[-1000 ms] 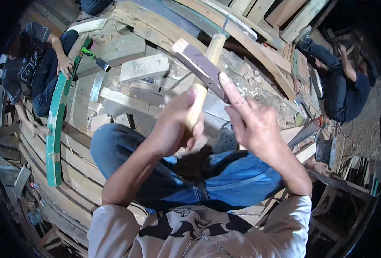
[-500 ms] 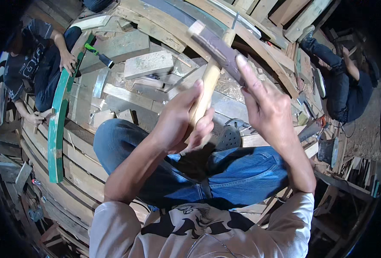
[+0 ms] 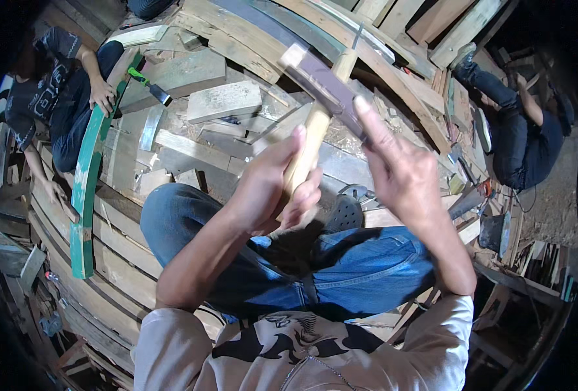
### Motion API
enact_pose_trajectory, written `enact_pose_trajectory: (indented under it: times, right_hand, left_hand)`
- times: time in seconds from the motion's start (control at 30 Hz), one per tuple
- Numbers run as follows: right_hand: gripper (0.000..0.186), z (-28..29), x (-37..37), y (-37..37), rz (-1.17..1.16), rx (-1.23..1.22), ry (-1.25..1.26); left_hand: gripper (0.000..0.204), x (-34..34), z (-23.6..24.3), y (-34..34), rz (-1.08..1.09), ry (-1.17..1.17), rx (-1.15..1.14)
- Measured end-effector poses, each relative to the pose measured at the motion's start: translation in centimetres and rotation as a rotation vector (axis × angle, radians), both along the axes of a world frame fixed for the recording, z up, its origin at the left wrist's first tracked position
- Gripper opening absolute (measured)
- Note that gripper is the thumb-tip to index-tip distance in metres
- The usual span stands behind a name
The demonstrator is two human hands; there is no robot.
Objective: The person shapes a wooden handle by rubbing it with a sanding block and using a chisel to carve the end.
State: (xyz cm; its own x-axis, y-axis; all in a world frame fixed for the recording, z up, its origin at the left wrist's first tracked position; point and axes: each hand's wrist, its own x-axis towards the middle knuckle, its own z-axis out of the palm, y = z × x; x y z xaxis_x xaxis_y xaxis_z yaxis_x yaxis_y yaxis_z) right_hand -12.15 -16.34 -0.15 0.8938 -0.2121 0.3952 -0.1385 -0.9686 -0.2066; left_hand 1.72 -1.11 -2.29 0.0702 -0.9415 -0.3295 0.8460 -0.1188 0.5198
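Observation:
My left hand is wrapped round a pale wooden handle, which slants up and to the right. A thin dark metal shank sticks out of its far end. My right hand grips the near end of a sanding block, a flat block with purplish-brown abrasive paper round it and a pale bare end. Its forefinger lies along the block's top. The block crosses over the handle and hides part of it; the face against the wood cannot be seen. Both are held above my jeans.
Wood offcuts and a green-handled chisel lie ahead. At the left a person holds a long green-painted board. Another person sits at the right, near a handsaw. Long curved planks run behind my hands.
The sanding block and my right hand have shifted slightly left and nearer along the handle. My left hand stays nearly still. The person at the left has moved one hand nearer along the green board.

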Motion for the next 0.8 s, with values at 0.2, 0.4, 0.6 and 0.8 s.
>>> enact_pose_trajectory:
  times: [0.2,0.4,0.6,0.8]
  right_hand:
    - [0.070,-0.4,-0.1,0.7,0.032,0.059,0.021]
    - [0.067,0.2,-0.1,0.8,0.014,0.071,0.000]
    - [0.075,-0.4,0.2,-1.6,0.003,0.035,-0.082]
    - [0.069,1.2,-0.1,-0.8,-0.059,0.047,0.131]
  left_hand:
    - [0.048,0.2,-0.4,0.3,0.000,0.029,-0.044]
    - [0.041,0.1,-0.7,0.5,0.000,0.100,-0.102]
    - [0.045,-0.4,-1.0,0.4,-0.006,0.046,-0.050]
    - [0.047,0.0,-1.0,-0.1,-0.016,0.072,-0.072]
